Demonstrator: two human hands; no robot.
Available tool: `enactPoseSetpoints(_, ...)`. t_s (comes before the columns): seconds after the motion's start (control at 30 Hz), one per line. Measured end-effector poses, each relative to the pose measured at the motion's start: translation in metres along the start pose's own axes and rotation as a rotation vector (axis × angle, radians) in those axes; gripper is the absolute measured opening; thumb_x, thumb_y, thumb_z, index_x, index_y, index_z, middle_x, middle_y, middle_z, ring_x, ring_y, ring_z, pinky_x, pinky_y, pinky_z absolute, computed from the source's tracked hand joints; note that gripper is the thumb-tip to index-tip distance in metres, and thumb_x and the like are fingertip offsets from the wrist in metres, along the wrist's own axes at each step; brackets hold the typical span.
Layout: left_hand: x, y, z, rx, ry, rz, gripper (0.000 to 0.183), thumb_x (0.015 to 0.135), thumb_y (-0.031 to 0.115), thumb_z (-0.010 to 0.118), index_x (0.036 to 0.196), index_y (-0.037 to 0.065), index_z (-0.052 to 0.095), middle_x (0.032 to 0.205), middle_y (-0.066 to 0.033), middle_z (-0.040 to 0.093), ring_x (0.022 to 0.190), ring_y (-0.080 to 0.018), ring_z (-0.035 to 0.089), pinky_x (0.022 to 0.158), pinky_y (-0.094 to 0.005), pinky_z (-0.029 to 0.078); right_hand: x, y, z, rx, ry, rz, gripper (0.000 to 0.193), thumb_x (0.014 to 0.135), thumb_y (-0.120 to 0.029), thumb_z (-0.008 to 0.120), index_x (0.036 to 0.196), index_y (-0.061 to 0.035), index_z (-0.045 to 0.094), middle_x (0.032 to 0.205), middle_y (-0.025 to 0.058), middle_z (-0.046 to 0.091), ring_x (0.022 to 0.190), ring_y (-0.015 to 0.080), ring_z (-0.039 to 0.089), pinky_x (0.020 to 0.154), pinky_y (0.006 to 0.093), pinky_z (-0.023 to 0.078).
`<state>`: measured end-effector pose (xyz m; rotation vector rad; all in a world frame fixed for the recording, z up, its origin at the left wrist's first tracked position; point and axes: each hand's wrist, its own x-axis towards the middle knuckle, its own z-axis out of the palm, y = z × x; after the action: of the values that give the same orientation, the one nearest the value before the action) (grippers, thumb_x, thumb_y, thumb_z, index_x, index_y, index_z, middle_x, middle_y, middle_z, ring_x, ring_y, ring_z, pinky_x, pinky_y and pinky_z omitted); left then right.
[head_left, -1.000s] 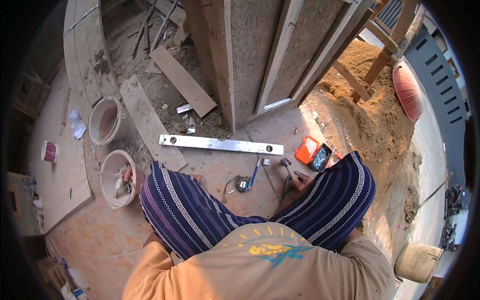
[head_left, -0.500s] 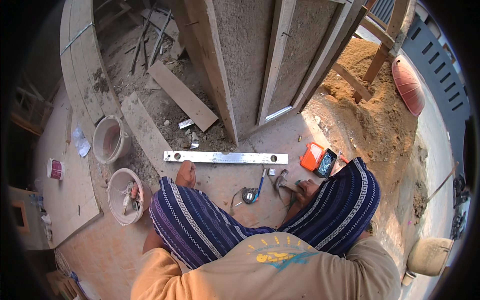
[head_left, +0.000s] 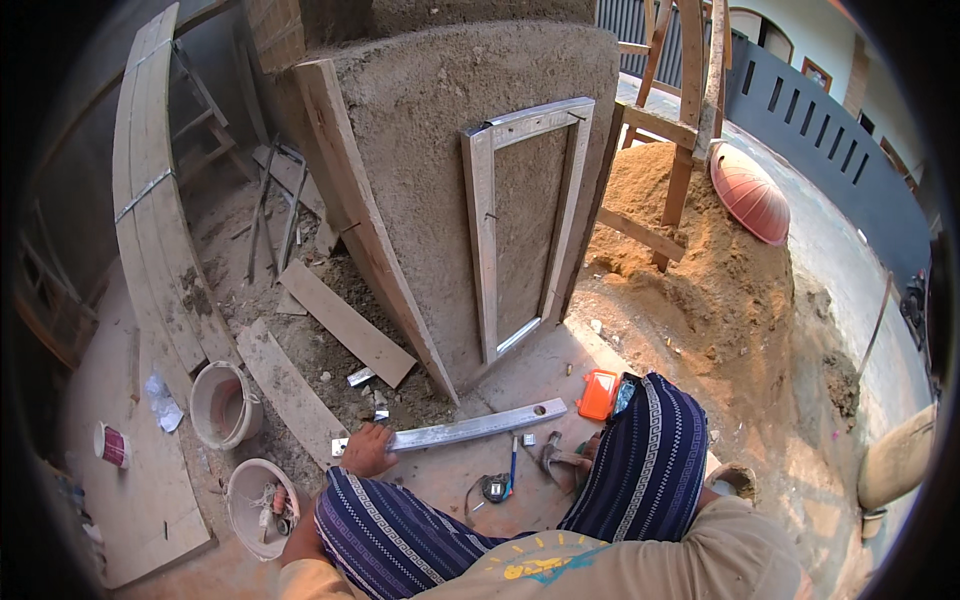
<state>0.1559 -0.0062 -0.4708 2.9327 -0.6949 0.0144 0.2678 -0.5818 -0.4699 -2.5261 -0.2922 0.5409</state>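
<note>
My left hand (head_left: pixel 368 450) is closed over the left part of a long silver spirit level (head_left: pixel 480 425), which lies slantwise on the floor at the foot of a rough plastered pillar (head_left: pixel 410 130). Mostly hidden behind my right knee, my right hand (head_left: pixel 591 449) is at the handle of a claw hammer (head_left: pixel 551 452), closed on it. Between my knees lie a tape measure (head_left: pixel 495 488) and a blue pen (head_left: pixel 513 463). A small white block (head_left: pixel 529 440) is close to the hammer head. Near my right knee sits an opened orange box (head_left: pixel 598 395), its dark half partly covered by the knee.
A pale rectangular frame (head_left: pixel 480 230) with nails is fixed against the pillar, and a wooden board (head_left: pixel 375 235) edges its left side. Two buckets (head_left: pixel 222 432) stand left, beside long planks (head_left: pixel 150 200). A sand heap (head_left: pixel 690 250) with a red basin (head_left: pixel 750 195) rises right.
My view has tilted up, showing more of the pillar. My left hand has come onto the level, whose left end has swung nearer to me. The hammer stays about where it was.
</note>
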Motion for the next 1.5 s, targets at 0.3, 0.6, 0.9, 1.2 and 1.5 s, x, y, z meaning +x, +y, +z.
enactPoseSetpoints(0.3,0.032,0.015,-0.103,-0.157,-0.206,0.119,0.042,0.093,0.048,0.064,0.117,0.014,0.07,0.1,-0.0135,0.071,0.101,-0.0353,0.068,0.087,-0.0492,0.056,-0.022,0.011,-0.012,-0.003,-0.071,0.013,0.031,0.084,-0.024,0.074,0.108,-0.003,0.07,0.096,0.0121,0.07,0.092,0.0313,0.068,0.089,0.039,0.052)
enactPoseSetpoints(0.6,0.022,0.032,-0.096,-0.626,-0.504,-0.116,0.062,0.098,0.066,0.061,0.1,0.006,0.076,0.088,-0.0171,0.074,0.088,-0.0331,0.073,0.078,-0.0469,0.055,-0.009,0.0,-0.011,-0.04,-0.138,-0.042,0.032,0.084,-0.023,0.075,0.106,-0.002,0.069,0.097,0.0113,0.071,0.091,0.0285,0.068,0.087,0.0379,0.052)
enactPoseSetpoints(0.9,-0.088,0.059,-0.03,-1.029,-0.411,-0.866,0.036,0.093,0.04,0.079,0.098,0.004,0.076,0.083,-0.0104,0.072,0.076,-0.0225,0.069,0.074,-0.0375,0.054,0.004,0.015,0.001,0.001,-0.193,-0.037,0.032,0.083,-0.023,0.076,0.105,-0.0011,0.069,0.099,0.0105,0.072,0.091,0.0257,0.067,0.085,0.0368,0.052)
enactPoseSetpoints(1.2,-0.116,0.049,0.053,-0.666,0.079,-0.927,0.027,0.091,0.03,0.081,0.098,0.004,0.076,0.085,-0.0103,0.073,0.077,-0.0246,0.071,0.072,-0.0381,0.054,-0.02,0.018,-0.024,0.189,-0.174,-0.056,0.032,0.082,-0.023,0.077,0.104,-0.0002,0.068,0.101,0.0098,0.073,0.09,0.023,0.067,0.083,0.0357,0.053)
enactPoseSetpoints(1.5,0.054,0.089,-0.279,-0.368,0.931,-0.089,0.016,0.087,0.005,0.079,0.102,0.004,0.073,0.078,-0.0097,0.07,0.068,-0.0237,0.067,0.061,-0.0336,0.052,-0.127,-0.087,-0.225,0.369,0.458,-0.005,0.033,0.076,-0.004,0.069,0.108,-0.0004,0.062,0.09,0.006,0.063,0.084,0.0153,0.061,0.076,0.0318,0.05)
